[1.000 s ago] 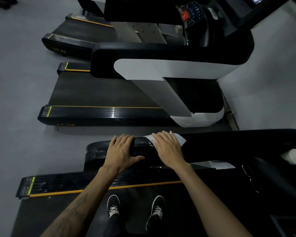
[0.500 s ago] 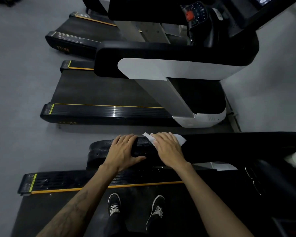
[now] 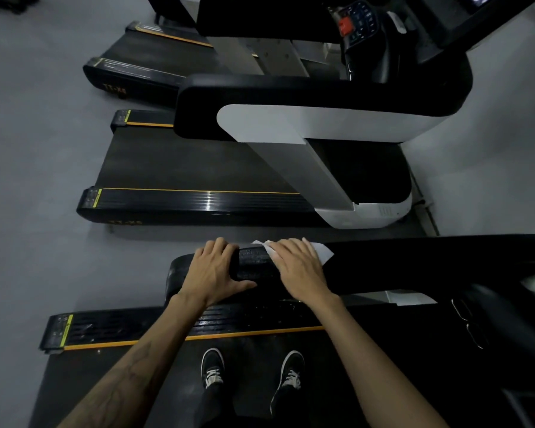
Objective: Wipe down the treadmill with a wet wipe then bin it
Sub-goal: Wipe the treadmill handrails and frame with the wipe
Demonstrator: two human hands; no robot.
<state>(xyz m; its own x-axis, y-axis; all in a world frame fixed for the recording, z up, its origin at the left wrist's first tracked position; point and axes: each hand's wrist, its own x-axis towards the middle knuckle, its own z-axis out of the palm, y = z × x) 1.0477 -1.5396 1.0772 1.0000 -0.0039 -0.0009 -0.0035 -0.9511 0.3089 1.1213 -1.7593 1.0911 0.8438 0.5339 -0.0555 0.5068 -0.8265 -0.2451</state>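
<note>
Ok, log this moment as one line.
stage: wiping | right hand: presses wipe on handrail | left hand: grips handrail end | bin: unseen

The right hand (image 3: 300, 270) hides most of the wet wipe (image 3: 323, 254); only its edges show.

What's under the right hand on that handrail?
A white wet wipe lies under the right hand, pressed flat on the black handrail. Only its edges show past the fingers; the part under the palm is covered. The left hand grips the rail beside it.

Faint yellow "TT-X8" (barely legible) on neighbouring treadmill's side rail (image 3: 119, 222).
</note>
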